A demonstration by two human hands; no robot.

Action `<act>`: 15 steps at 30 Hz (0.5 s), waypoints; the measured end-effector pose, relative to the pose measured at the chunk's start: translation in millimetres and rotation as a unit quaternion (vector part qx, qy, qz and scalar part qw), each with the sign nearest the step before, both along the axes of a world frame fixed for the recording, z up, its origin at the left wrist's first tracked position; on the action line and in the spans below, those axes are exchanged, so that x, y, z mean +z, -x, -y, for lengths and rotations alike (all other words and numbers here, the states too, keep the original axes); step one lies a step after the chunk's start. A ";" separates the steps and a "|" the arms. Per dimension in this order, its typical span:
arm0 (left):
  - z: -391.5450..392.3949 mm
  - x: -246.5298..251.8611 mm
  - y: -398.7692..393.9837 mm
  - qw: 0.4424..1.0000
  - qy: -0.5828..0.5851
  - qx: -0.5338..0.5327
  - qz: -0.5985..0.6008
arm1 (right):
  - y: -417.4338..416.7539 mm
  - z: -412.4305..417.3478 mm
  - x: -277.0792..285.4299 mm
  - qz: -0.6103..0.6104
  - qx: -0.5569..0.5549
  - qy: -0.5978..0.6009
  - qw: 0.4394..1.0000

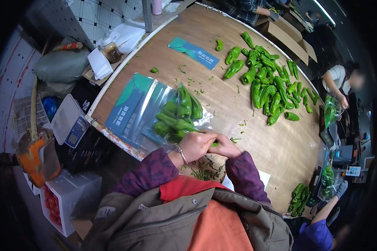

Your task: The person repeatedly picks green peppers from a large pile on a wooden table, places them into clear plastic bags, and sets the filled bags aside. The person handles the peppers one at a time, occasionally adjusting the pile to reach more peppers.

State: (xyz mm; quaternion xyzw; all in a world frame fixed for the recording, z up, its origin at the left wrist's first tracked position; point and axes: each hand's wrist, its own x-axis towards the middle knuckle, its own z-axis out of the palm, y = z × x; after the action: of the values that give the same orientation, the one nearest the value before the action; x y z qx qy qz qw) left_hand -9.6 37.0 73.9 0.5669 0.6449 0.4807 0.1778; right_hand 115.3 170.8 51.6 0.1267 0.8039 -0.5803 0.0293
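Note:
My left hand [193, 146] and my right hand [225, 146] meet at the near side of a clear plastic bag, their fingers closed on a green pepper [215, 144] that shows only in part between them. In the bag lie several green peppers [183, 103]. The bag rests on a stack of printed plastic bags [125, 116] at the table's left. A large heap of loose green peppers [267, 78] covers the far right part of the wooden table [213, 91]. Below my hands lies a small pile of pepper stems [205, 174].
A printed packaging strip [193, 53] lies farther back. Stem bits are scattered about. Left of the table stand a scale [72, 124], a jar [111, 50] and a crate of red produce [51, 207]. Co-workers handle bagged peppers at right; cardboard boxes [282, 37] stand beyond the far edge.

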 end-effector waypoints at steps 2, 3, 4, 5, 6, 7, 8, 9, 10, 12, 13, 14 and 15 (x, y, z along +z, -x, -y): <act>2.9 0.7 0.0 1.000 -0.028 -0.004 -0.008 | 38.3 11.0 -24.3 -0.088 0.031 -0.056 0.994; 4.6 0.8 0.8 0.999 -0.041 -0.005 -0.014 | 56.3 18.0 -43.9 -0.139 0.035 -0.077 0.987; 8.2 11.1 0.8 0.999 -0.021 0.005 -0.023 | 73.2 38.9 -63.4 -0.211 -0.044 -0.023 0.976; 10.7 11.9 2.5 0.997 -0.030 0.025 -0.070 | 90.5 60.6 -82.5 -0.286 -0.113 0.023 0.951; 12.1 11.0 4.0 0.992 -0.040 0.041 -0.114 | 106.3 95.7 -103.2 -0.371 -0.215 0.172 0.887; 13.2 6.9 4.5 0.991 -0.044 0.048 -0.116 | 108.9 101.3 -106.5 -0.380 -0.230 0.178 0.878; 13.7 4.6 4.3 0.990 -0.049 0.053 -0.118 | 110.6 106.3 -107.8 -0.389 -0.248 0.182 0.869; 14.9 -1.5 3.9 0.995 -0.049 0.052 -0.076 | 102.9 91.6 -90.1 -0.323 -0.178 0.046 0.928; 14.4 -7.6 1.8 0.997 -0.051 0.046 -0.032 | 93.2 72.9 -68.1 -0.247 -0.106 -0.094 0.959; 12.9 -8.4 -2.8 0.998 -0.053 0.032 0.008 | 89.7 49.2 -41.8 -0.126 -0.046 -0.223 0.965; 11.6 -7.5 -2.3 0.998 -0.047 0.030 0.016 | 95.8 40.7 -28.9 -0.045 -0.050 -0.237 0.969; 11.0 -6.8 -2.4 0.999 -0.040 0.027 0.024 | 101.2 33.9 -15.9 0.036 -0.053 -0.248 0.967; 9.9 -6.1 -1.3 0.999 -0.034 0.027 0.030 | 104.6 28.5 -8.9 0.114 -0.055 -0.257 0.958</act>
State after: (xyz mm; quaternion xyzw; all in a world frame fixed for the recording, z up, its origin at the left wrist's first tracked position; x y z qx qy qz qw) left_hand -8.3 27.1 67.8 0.5402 0.6381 0.5234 0.1643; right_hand 10.7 142.3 42.6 0.2391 0.9093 -0.3362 0.0550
